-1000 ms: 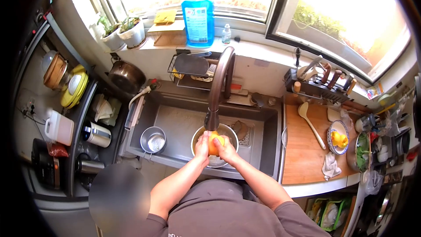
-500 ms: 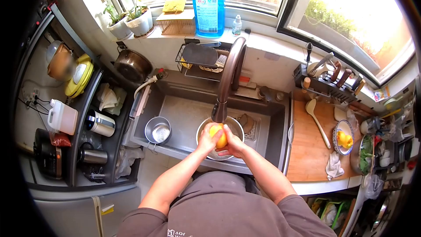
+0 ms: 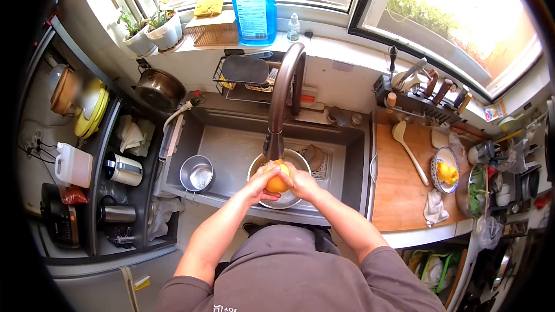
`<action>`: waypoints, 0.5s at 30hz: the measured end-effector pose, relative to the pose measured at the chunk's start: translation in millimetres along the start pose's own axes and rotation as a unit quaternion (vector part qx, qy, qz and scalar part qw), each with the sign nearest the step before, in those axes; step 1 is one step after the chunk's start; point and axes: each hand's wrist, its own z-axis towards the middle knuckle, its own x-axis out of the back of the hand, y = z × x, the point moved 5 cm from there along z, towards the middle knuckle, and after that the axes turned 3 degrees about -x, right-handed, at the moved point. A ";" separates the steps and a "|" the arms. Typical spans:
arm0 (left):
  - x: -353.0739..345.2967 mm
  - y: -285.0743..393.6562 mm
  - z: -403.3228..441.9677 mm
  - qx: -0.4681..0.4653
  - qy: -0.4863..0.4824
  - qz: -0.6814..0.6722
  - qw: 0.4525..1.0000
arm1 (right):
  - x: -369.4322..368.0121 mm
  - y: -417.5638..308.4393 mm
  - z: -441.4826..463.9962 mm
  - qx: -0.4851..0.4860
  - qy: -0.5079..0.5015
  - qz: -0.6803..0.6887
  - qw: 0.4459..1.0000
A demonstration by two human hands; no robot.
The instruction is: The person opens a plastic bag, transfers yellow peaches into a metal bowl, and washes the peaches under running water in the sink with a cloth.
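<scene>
A round orange-yellow fruit [image 3: 278, 182] is held between both my hands, right below the head of the dark faucet [image 3: 281, 92]. My left hand [image 3: 260, 184] curls round its left side. My right hand [image 3: 299, 182] closes on its right side, with fingers near the top. Beneath the hands sits a round metal basin [image 3: 252, 169] in the sink [image 3: 231, 138]; my hands hide much of its inside. I cannot tell whether water is running. The exact kind of fruit is not clear.
A small metal pot [image 3: 196, 173] stands in the sink's left part. To the right, a wooden board [image 3: 399, 196] bears a ladle [image 3: 411, 153], a patterned bowl [image 3: 436, 164] with yellow pieces, and a white cloth [image 3: 435, 208]. A blue bottle [image 3: 254, 14] stands on the sill.
The view has shifted a little to the right. My hands have changed their hold on the fruit, the right one now higher on its side. The fruit stays beneath the faucet.
</scene>
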 end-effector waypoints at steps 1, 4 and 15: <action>-2.7 0.2 -0.7 -0.007 -0.012 -0.042 0.999 | 7.4 10.7 7.3 0.038 -0.001 0.003 0.999; -4.3 -1.5 -0.9 -0.023 0.020 -0.090 0.996 | 69.5 40.2 25.1 -0.013 0.221 -0.069 0.973; 2.7 2.1 -10.2 -0.032 0.052 -0.056 0.997 | 144.8 128.9 106.0 -0.274 0.141 -0.258 0.915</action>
